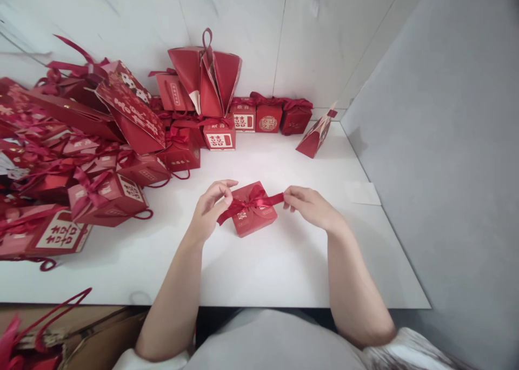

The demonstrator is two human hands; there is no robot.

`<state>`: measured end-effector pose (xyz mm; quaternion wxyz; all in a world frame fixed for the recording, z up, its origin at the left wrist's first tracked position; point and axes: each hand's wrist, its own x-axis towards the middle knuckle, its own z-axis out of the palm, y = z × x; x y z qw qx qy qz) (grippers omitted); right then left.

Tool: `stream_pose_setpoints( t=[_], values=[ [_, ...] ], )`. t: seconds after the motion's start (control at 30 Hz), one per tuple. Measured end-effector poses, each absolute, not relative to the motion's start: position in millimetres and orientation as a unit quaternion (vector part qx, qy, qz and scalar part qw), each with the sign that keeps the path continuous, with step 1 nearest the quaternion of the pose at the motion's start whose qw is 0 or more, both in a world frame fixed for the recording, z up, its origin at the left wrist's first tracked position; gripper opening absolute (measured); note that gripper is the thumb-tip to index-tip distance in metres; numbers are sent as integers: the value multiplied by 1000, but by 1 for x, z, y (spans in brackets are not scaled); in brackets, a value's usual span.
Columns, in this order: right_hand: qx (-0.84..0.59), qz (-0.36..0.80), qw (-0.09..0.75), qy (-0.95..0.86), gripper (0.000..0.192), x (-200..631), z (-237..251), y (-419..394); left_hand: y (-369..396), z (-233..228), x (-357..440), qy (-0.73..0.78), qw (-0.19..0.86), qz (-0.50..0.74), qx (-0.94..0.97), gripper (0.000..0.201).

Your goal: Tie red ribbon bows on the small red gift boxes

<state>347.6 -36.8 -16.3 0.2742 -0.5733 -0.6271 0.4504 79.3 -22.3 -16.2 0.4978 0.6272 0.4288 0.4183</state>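
A small red gift box (253, 219) with gold print lies flat on the white table (259, 273), in the middle. A red ribbon (249, 202) is tied in a bow across its top. My left hand (208, 208) pinches the bow's left loop at the box's left side. My right hand (310, 205) pinches the ribbon's right tail, stretched out to the right of the box.
A heap of red gift boxes and bags (81, 159) with ribbons covers the table's left side. More red boxes (243, 119) line the back wall, and a folded red bag (316, 135) lies at the back right. A cardboard carton (73, 337) stands below the front edge at left.
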Motion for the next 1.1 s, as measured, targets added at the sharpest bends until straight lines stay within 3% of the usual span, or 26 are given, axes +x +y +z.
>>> stream_pose_setpoints(
  t=[0.13,0.23,0.33,0.47,0.87,1.1],
  values=[
    [-553,328,454,-617,17,326,-13,-42,-20,-17,74,438,480,424,631,12],
    [-531,265,518,-616,20,307,-13,-45,-20,-17,73,492,404,442,632,18],
    [-548,254,512,-611,29,295,-16,-44,-21,-15,73,553,351,385,650,34],
    [-589,294,462,-594,43,285,-20,-38,-23,-12,73,553,392,309,667,50],
    [-518,397,458,-603,21,306,-17,-43,-20,-18,75,486,496,382,610,39],
    [-583,369,457,-562,42,287,-15,-34,-24,-24,87,500,404,440,626,39]
  ],
)
